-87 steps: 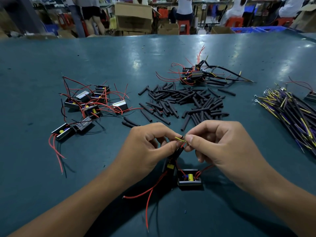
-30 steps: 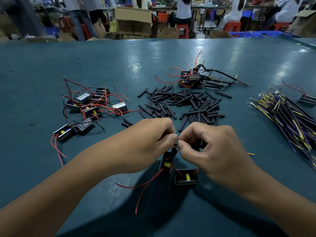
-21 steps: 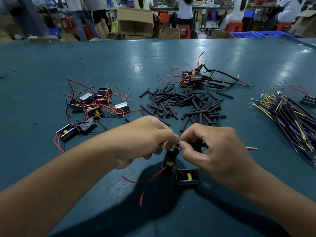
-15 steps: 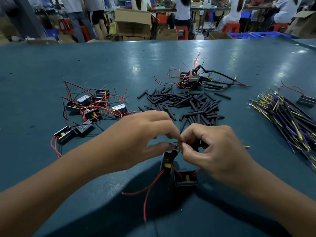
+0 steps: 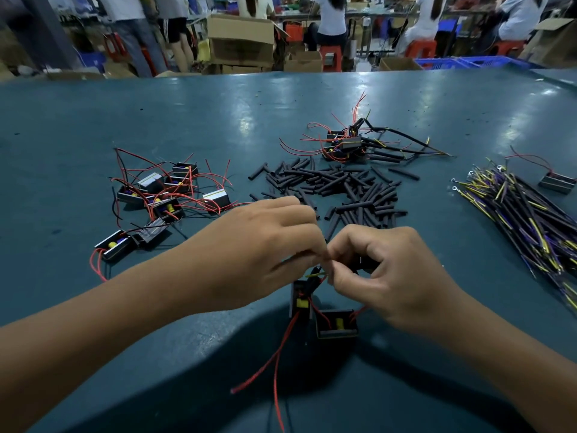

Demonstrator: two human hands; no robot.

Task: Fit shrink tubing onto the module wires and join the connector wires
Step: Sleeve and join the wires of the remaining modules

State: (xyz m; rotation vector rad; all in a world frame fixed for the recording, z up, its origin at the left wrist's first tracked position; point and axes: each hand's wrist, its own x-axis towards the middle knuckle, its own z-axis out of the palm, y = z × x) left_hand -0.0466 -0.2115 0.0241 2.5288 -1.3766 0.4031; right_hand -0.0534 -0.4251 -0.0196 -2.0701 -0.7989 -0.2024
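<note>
On the worktop (image 5: pixel 93 307) nearest, two modules (image 5: pixel 335 327) lie with red leads (image 5: pixel 274 364) trailing toward the wearer, both hands, left (image 5: pixel 249 257) and right (image 5: pixel 393 276), each grip pinching wire ends above them, blocking the tubing heap (image 5: pixel 343 189) beyond, pieces pointing every way.

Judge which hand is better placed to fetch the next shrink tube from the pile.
Probably the right hand: the shrink tube pile lies just beyond its knuckles, though both hands pinch the wires. The left hand sits nearer the spare modules.
</note>
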